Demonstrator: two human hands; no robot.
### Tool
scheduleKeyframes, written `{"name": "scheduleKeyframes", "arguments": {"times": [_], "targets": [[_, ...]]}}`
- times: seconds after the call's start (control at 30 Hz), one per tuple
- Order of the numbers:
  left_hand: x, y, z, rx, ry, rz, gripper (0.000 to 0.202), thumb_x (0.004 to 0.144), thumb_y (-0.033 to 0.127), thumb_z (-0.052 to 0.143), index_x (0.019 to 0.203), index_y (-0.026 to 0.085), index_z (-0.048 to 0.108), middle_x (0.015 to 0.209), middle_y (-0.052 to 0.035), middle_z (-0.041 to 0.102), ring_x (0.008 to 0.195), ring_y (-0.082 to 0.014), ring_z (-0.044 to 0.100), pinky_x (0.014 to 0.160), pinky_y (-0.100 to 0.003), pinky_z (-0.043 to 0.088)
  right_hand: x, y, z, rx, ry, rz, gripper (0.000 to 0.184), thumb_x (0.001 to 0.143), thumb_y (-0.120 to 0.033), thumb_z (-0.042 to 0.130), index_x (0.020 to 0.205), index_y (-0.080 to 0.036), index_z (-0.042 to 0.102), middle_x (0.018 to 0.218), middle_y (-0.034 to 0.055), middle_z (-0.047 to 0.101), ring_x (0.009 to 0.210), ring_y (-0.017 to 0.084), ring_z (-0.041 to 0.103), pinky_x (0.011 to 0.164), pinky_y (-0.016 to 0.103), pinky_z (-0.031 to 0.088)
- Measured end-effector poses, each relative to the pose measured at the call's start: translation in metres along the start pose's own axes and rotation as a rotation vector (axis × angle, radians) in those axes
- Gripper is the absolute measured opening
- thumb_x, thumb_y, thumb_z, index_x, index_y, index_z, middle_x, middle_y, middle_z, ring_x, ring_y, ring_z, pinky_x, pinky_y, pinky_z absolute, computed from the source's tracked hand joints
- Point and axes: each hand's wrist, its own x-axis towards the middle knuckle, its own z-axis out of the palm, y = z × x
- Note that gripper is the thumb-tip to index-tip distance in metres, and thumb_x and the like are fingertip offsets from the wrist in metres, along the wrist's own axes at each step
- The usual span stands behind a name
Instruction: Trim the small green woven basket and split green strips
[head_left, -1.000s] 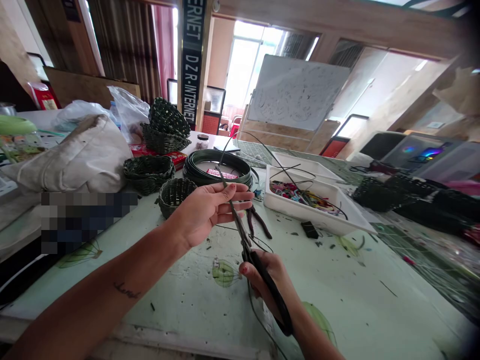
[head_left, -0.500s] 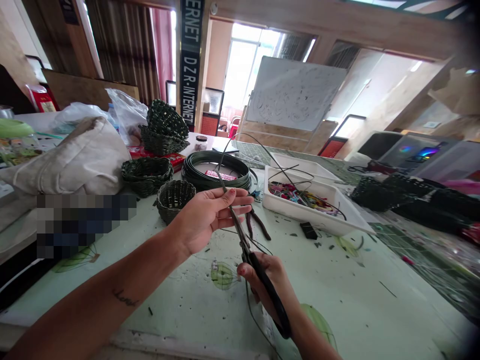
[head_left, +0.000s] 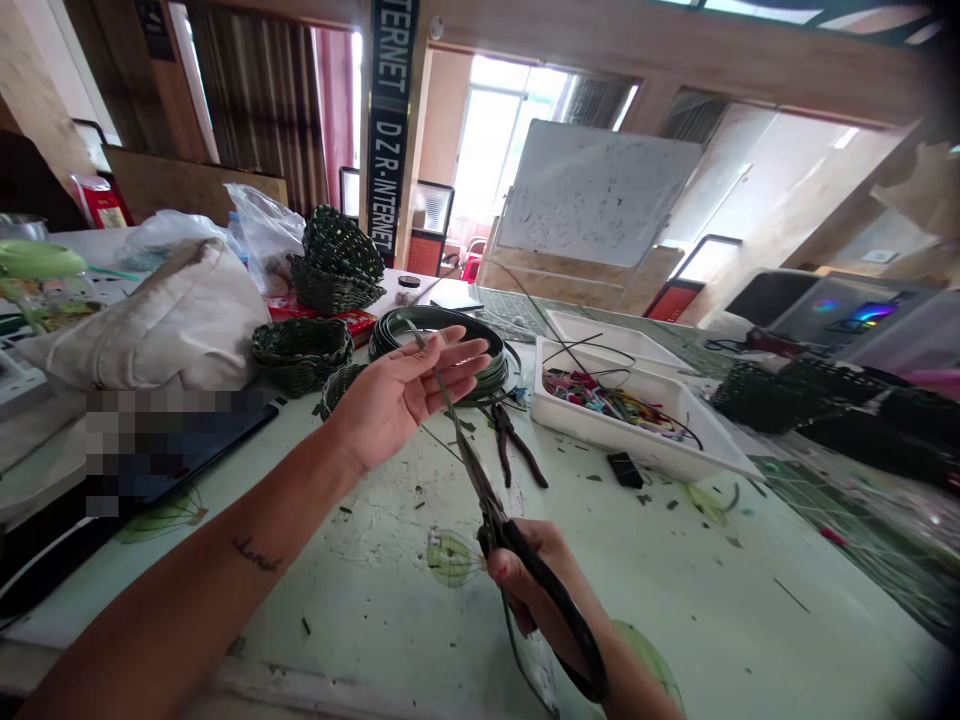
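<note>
My left hand [head_left: 401, 405] is palm up, with its thumb pinching a thin dark green strip [head_left: 445, 395] against the index finger while the other fingers stretch out. In my right hand [head_left: 536, 575] is a pair of scissors [head_left: 476, 470] with black handles, its blades pointing up at the strip just beyond the left palm. The blades look nearly closed, and the strip runs to their tips. A length of green strip hangs below my right hand toward the table edge. Pliers [head_left: 517, 447] with dark handles lie beyond the scissors.
A coil of green strip [head_left: 491, 375] lies behind my left hand. Woven green baskets [head_left: 302, 350] stand to the left beside a pale cloth bag [head_left: 172, 325]. To the right is a white tray [head_left: 570, 422] of colourful bits, near a small black block [head_left: 624, 469]. Scraps dot the table [head_left: 390, 600].
My left hand has moved up and left, away from the scissors, still pinching the strip. The scissors have shifted slightly down and right. More strip shows between hand and blades.
</note>
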Motion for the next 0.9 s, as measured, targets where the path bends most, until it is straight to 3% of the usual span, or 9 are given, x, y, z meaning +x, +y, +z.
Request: {"name": "scheduleKeyframes", "arguments": {"times": [0.13,0.37,0.57,0.9], "targets": [[0.003,0.002,-0.01,0.152,0.047,-0.064,0.023,0.09,0.027,0.055,0.104,0.013,0.065,0.096,-0.012,0.073,0.093,-0.0197,0.069,0.086,-0.033,0.052,0.006,0.009,-0.002,-0.089,0.065,0.0,0.063,0.061,-0.077,0.062,0.053,-0.021,0.035,0.038,-0.0085,0.027,0.03,0.007,0.034,0.032,0.019,0.022],[-0.002,0.005,-0.006,0.234,-0.04,-0.129,0.022,0.088,0.029,0.058,0.094,0.01,0.068,0.094,-0.0146,0.073,0.089,-0.0196,0.07,0.089,-0.034,0.051,0.009,0.012,-0.007,-0.206,0.096,-0.024,0.065,0.061,-0.082,0.058,0.055,-0.021,0.037,0.04,-0.0075,0.027,0.034,0.006,0.03,0.035,0.021,0.016],[-0.004,-0.004,-0.002,0.29,0.081,-0.042,0.019,0.087,0.027,0.059,0.092,0.01,0.068,0.091,-0.0133,0.073,0.091,-0.0204,0.069,0.089,-0.036,0.05,0.011,0.01,-0.008,-0.234,0.099,-0.012,0.065,0.06,-0.082,0.057,0.054,-0.021,0.036,0.042,-0.0069,0.025,0.037,0.007,0.029,0.036,0.021,0.014],[-0.011,-0.014,0.007,0.135,0.1,-0.134,0.016,0.088,0.024,0.058,0.091,0.012,0.068,0.096,-0.0107,0.073,0.093,-0.0231,0.069,0.086,-0.038,0.052,0.007,0.007,-0.008,-0.21,0.101,-0.068,0.064,0.065,-0.08,0.056,0.056,-0.02,0.038,0.047,-0.0055,0.029,0.043,0.009,0.032,0.041,0.022,0.021]]}}
